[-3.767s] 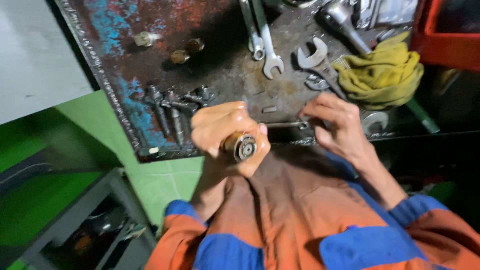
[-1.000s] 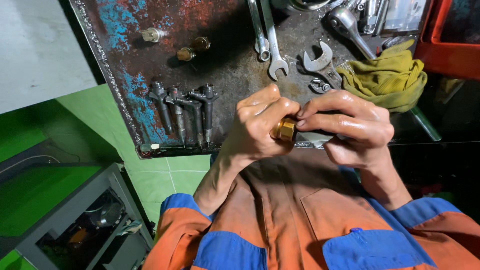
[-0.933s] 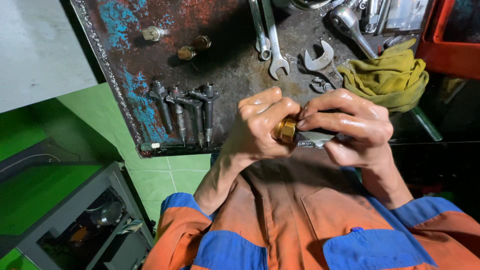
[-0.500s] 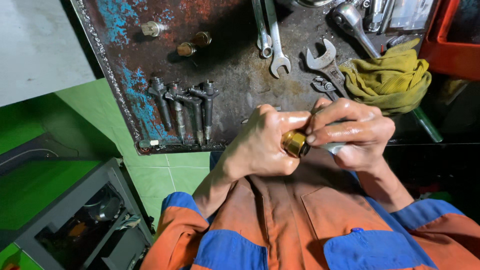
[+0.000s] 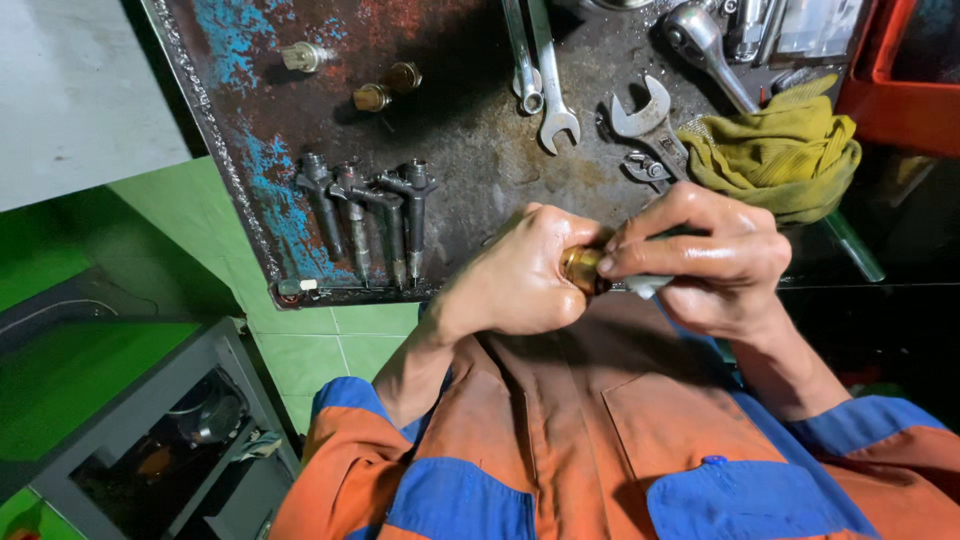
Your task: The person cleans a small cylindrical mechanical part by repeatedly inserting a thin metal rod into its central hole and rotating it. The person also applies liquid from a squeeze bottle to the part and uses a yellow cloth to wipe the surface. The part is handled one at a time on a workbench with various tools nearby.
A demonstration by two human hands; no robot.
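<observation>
Rusty metal with flakes of blue paint makes up the workbench (image 5: 250,150), seen from the head camera looking down over an orange and blue work suit (image 5: 560,450). A red bin (image 5: 880,90) sits at the bench's right corner; I cannot tell what is inside it. Beside it lies a yellow-green rag (image 5: 790,150), with a ratchet (image 5: 705,50) and several wrenches (image 5: 545,80) near its left side. Four grey injectors (image 5: 365,215) lie side by side toward the bench's front edge, and two small brass fittings (image 5: 385,88) rest farther back. Just in front of the bench edge, the left hand (image 5: 520,275) is closed around a brass nut (image 5: 580,268), and the right hand (image 5: 710,260) meets it there, fingertips pinching the nut and curled around a grey metal part (image 5: 645,285) joined to it.
</observation>
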